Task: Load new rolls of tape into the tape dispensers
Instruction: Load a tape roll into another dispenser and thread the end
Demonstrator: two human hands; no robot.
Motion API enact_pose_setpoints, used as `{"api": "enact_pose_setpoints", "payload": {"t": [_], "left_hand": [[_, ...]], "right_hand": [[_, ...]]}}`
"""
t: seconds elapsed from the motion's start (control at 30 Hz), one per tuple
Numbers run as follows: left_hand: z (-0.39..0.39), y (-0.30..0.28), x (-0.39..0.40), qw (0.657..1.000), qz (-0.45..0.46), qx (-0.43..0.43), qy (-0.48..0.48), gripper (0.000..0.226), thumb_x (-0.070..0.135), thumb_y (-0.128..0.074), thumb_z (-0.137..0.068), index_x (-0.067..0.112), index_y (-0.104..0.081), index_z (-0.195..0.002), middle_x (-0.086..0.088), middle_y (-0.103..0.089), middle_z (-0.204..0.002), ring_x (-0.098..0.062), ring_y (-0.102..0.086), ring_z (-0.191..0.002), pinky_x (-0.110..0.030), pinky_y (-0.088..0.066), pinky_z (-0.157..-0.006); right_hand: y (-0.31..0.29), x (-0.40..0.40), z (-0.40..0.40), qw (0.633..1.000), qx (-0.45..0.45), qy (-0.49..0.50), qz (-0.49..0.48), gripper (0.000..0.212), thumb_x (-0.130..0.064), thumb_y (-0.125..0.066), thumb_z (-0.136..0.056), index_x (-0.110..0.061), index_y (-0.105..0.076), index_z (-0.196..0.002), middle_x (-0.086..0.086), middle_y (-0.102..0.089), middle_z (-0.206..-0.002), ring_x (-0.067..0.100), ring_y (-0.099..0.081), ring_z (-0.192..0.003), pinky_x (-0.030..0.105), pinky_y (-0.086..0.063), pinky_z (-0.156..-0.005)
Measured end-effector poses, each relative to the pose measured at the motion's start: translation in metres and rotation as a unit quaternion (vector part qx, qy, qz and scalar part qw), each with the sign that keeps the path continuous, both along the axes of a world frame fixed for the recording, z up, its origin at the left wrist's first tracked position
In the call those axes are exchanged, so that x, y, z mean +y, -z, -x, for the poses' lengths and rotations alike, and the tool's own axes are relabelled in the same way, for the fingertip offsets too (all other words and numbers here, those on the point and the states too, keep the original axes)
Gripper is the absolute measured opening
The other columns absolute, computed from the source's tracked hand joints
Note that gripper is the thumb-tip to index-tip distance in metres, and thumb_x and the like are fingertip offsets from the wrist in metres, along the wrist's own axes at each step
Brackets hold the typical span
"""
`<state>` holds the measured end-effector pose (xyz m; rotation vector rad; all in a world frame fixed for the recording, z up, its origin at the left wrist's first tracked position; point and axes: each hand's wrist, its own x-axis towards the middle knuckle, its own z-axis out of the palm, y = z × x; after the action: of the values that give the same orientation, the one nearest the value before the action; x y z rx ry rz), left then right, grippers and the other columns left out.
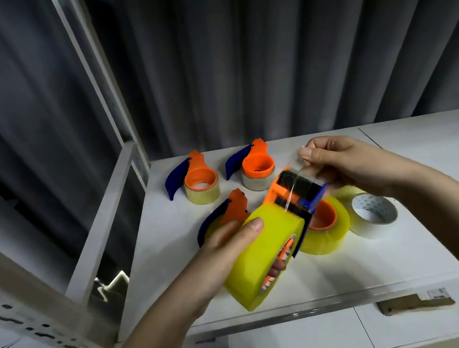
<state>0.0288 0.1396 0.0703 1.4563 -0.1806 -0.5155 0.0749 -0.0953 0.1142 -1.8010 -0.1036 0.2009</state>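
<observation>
— What's behind the white shelf [270,293]?

— A dark grey curtain [264,58] hanging in folds, right across the back.

— And on the left?

— A white metal upright [103,82] of the shelving frame, and lower down a perforated white rail [33,325] running slantwise.

— Anything below?

— A flat piece of brown cardboard [414,303] with a label, lying under the shelf's front edge.

A yellow tape roll [259,254] mounted in an orange-and-blue dispenser [299,193] is gripped by the left hand [230,248] above a white shelf [412,250]. The clear tape end [297,178] is pinched by the right hand [348,162]. Three further dispensers, a yellow roll [333,236] and a white roll [374,216] are seen on the shelf.
</observation>
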Motion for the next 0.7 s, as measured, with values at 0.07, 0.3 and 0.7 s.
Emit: {"api": "enact_pose_setpoints", "payload": {"t": [0.07, 0.3, 0.7], "left_hand": [[0.001, 0.003, -0.009, 0.999, 0.000, 0.020, 0.036, 0.026, 0.041, -0.059, -0.070, 0.029, -0.063, -0.093, 0.010, -0.074, -0.081, 0.000, -0.070, -0.070, -0.014, -0.054, -0.060], [-0.005, 0.025, -0.017, 0.996, -0.045, 0.070, -0.032, 0.008, 0.035, -0.064, -0.082, 0.029, -0.062, -0.087, 0.002, -0.071, -0.090, -0.019, -0.066, -0.090, -0.040, -0.052, -0.090], [-0.008, 0.056, -0.026, 0.998, -0.064, 0.003, 0.001, 0.020, 0.014, -0.052, -0.095, 0.026, -0.056, -0.080, 0.020, -0.066, -0.061, 0.015, -0.058, -0.056, -0.005, -0.044, -0.057]], "right_hand": [[0.004, -0.006, 0.000, 1.000, 0.025, -0.007, 0.001, 0.021, -0.024, -0.046, -0.098, -0.013, -0.047, -0.080, -0.005, -0.064, -0.059, 0.005, -0.059, -0.047, 0.015, -0.046, -0.044], [0.033, -0.017, 0.006, 0.996, 0.087, 0.014, -0.023, 0.019, -0.027, -0.049, -0.098, -0.011, -0.055, -0.089, 0.017, -0.068, -0.087, 0.019, -0.067, -0.057, 0.026, -0.056, -0.050], [0.053, -0.018, 0.013, 0.996, 0.063, 0.061, 0.008, 0.018, -0.025, -0.050, -0.098, -0.010, -0.051, -0.087, 0.008, -0.067, -0.076, 0.017, -0.066, -0.057, 0.029, -0.059, -0.054]]}}
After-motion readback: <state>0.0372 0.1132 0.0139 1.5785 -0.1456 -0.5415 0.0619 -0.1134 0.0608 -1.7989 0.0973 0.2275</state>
